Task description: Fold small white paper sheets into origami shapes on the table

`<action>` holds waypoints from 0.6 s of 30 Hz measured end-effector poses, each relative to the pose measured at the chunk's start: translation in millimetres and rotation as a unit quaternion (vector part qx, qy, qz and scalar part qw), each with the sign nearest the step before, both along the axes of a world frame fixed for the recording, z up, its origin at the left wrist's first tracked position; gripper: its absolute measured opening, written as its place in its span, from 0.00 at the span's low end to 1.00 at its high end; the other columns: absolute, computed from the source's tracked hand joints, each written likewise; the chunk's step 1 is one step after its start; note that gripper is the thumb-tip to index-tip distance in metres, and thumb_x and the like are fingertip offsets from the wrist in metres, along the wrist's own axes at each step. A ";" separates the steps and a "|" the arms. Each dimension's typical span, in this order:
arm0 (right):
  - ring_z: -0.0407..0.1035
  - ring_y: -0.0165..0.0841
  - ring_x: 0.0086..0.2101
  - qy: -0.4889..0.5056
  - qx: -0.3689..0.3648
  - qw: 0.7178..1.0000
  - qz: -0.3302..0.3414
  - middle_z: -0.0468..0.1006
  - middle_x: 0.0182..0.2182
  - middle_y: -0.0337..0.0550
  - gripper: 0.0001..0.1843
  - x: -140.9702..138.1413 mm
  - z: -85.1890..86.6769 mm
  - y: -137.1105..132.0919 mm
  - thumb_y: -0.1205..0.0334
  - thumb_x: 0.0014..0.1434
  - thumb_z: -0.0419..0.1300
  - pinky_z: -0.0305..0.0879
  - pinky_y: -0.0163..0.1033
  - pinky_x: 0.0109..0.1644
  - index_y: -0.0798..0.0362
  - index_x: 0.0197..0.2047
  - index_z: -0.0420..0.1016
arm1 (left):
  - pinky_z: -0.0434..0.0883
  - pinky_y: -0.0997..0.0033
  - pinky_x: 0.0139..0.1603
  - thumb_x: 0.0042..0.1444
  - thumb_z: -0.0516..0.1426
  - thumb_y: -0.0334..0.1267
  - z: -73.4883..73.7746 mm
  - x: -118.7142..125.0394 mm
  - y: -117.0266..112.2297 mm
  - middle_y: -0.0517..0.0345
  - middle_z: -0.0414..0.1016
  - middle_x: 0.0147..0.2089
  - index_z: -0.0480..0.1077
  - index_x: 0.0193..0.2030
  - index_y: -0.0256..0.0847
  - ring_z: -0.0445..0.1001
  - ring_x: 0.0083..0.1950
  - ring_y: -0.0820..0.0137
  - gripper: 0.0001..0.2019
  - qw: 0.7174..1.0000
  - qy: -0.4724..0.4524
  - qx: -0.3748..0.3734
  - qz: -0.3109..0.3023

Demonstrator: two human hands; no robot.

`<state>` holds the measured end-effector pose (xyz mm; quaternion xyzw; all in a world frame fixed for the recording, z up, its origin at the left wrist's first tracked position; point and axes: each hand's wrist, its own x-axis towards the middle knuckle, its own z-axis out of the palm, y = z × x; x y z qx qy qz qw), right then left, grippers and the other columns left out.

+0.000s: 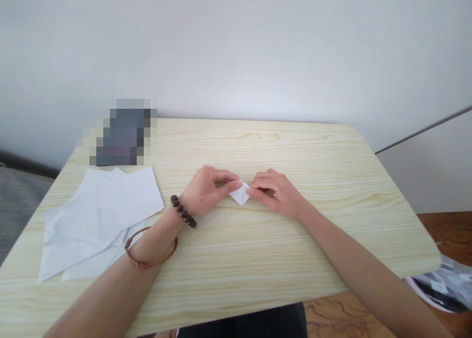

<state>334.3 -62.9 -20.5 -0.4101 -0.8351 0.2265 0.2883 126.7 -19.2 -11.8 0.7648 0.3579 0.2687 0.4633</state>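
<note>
A small folded piece of white paper [241,196], roughly diamond-shaped with a point toward me, is held between both hands just over the middle of the table. My left hand [212,188] pinches its upper left side between thumb and fingers; a dark bead bracelet and a brown cord bracelet circle that wrist. At the paper's right corner, my right hand [275,193] is closed in a pinch with thumb and index finger. The fingertips cover part of the paper's upper edges, so its folds there are hidden.
Several loose, creased white sheets [99,215] lie overlapping on the left of the wood-grain table [295,264]. Behind them is a dark, pixelated object [120,138]. A pale wall [250,52] borders the table's far edge. Beyond the right corner, plastic-like items [448,284] sit lower down.
</note>
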 end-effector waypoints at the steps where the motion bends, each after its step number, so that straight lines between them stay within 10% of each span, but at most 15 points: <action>1: 0.61 0.25 0.25 0.007 -0.001 1.000 -0.004 0.67 0.22 0.35 0.16 -0.1 0.5 -0.1 0.59 0.64 0.53 0.54 0.37 0.37 0.55 0.26 0.69 | 0.71 0.77 0.34 0.55 0.59 0.41 0.6 0.0 -0.2 0.60 0.80 0.31 0.77 0.33 0.38 0.76 0.32 0.72 0.09 1.000 -0.001 -0.007 0.004; 8: 0.58 0.24 0.23 0.084 -0.035 0.995 -0.050 0.66 0.23 0.37 0.13 -0.1 3.4 -2.1 0.60 0.63 0.54 0.54 0.32 0.27 0.54 0.29 0.71 | 0.72 0.72 0.41 0.55 0.58 0.49 2.8 -0.2 -0.2 0.56 0.81 0.39 0.77 0.42 0.39 0.76 0.38 0.68 0.16 1.000 -0.001 -0.014 -0.015; 18: 0.60 0.26 0.25 0.023 0.004 1.000 -0.020 0.67 0.23 0.37 0.13 -0.4 1.2 -1.3 0.59 0.64 0.54 0.56 0.36 0.34 0.54 0.29 0.72 | 0.64 0.75 0.31 0.56 0.56 0.46 4.0 -2.1 0.6 0.62 0.74 0.24 0.78 0.32 0.40 0.67 0.27 0.74 0.14 0.995 0.068 0.061 -0.035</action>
